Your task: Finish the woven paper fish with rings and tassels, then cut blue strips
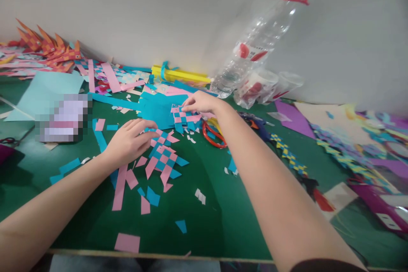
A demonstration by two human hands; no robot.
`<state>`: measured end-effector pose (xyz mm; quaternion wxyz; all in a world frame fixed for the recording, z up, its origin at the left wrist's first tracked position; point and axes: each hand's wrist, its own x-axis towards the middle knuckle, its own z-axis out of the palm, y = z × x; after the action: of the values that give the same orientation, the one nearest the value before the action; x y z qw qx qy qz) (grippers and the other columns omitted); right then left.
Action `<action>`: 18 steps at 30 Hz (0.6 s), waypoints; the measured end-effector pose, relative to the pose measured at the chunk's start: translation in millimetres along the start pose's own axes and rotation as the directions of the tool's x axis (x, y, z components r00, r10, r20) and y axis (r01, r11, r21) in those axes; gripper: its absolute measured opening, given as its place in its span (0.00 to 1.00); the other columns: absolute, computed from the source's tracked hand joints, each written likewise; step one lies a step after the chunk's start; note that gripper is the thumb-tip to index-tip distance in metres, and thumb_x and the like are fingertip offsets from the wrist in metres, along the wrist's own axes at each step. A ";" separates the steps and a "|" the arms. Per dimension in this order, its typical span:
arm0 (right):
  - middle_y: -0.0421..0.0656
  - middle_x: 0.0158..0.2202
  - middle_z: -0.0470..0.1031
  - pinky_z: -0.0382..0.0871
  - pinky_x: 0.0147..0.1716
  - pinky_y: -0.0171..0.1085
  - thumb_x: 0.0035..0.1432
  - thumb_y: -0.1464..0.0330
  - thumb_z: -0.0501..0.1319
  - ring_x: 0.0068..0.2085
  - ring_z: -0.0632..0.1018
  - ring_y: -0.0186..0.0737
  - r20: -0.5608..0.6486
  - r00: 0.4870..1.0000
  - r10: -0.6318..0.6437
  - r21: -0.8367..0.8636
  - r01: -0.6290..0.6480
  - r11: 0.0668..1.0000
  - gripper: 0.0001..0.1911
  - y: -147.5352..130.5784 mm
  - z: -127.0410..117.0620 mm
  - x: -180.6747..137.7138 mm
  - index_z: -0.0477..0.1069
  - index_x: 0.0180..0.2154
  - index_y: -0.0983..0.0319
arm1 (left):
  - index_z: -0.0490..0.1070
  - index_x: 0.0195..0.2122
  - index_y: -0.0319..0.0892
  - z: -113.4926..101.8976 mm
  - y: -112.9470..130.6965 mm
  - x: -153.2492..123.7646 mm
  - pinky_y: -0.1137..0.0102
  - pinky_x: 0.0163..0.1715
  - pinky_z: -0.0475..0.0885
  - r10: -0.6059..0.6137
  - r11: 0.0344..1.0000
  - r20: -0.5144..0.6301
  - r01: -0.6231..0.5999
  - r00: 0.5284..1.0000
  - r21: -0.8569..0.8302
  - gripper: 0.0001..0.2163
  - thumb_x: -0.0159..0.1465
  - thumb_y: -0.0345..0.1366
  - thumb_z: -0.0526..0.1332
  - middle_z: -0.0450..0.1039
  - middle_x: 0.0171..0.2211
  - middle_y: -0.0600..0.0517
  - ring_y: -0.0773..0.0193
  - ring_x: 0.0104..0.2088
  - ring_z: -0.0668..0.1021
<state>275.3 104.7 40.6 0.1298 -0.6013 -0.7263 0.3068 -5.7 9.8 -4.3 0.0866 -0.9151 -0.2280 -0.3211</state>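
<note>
My left hand (130, 142) is closed, its thumb and forefinger at the edge of a pink-and-blue woven paper fish (161, 139). A second woven paper fish (164, 159) overlaps it just below, with pointed strip ends spread on the green table. Farther back, my right hand (204, 104) reaches over and pinches the edge of another pink-and-blue woven paper fish (180, 117). That one lies at the edge of a blue paper sheet (156, 108). Red-handled scissors (213, 136) rest beside it, partly hidden by my right forearm.
Pink and blue paper offcuts (145, 205) are scattered on the green table (204, 225). A plastic bottle (264, 34) and bagged cups (256, 87) stand by the wall. Orange woven paper fish (52, 49) are piled back left; a blurred-out flat object (65, 118) lies left.
</note>
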 end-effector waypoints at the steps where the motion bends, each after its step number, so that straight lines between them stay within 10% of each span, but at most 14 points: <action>1: 0.41 0.25 0.79 0.66 0.27 0.36 0.44 0.67 0.69 0.24 0.72 0.33 0.008 1.000 0.001 -0.029 0.000 1.000 0.04 -0.4 -0.3 -1.0 0.79 0.24 0.62 | 0.71 0.41 0.41 0.3 -0.2 -0.4 0.62 0.41 0.72 0.001 1.000 0.003 -0.001 1.000 -0.002 0.09 0.63 0.25 0.56 0.73 0.45 0.44 0.57 0.43 0.76; 12: 0.43 0.34 0.80 0.68 0.40 0.40 0.44 0.61 0.69 0.36 0.76 0.40 -0.043 0.991 -0.128 0.089 0.131 0.987 0.10 -17.2 -18.8 -26.6 0.80 0.28 0.60 | 0.72 0.43 0.41 -3.7 2.1 3.7 0.63 0.44 0.72 -0.272 0.922 -0.026 0.253 0.962 -0.292 0.09 0.66 0.29 0.54 0.72 0.45 0.44 0.59 0.46 0.75; 18: 0.42 0.35 0.80 0.68 0.39 0.40 0.43 0.58 0.70 0.37 0.76 0.40 0.024 0.965 -0.260 0.125 0.255 0.959 0.12 -60.2 -21.0 -50.3 0.81 0.30 0.59 | 0.67 0.55 0.42 -10.0 2.2 5.6 0.62 0.50 0.71 -0.609 0.368 0.260 0.557 0.750 -0.745 0.17 0.69 0.42 0.52 0.73 0.49 0.44 0.57 0.48 0.76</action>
<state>251.4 57.5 102.3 0.1901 -0.4866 -0.7809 0.3425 -6.3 6.7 7.0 -0.4357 -0.7043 -0.3679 -0.4229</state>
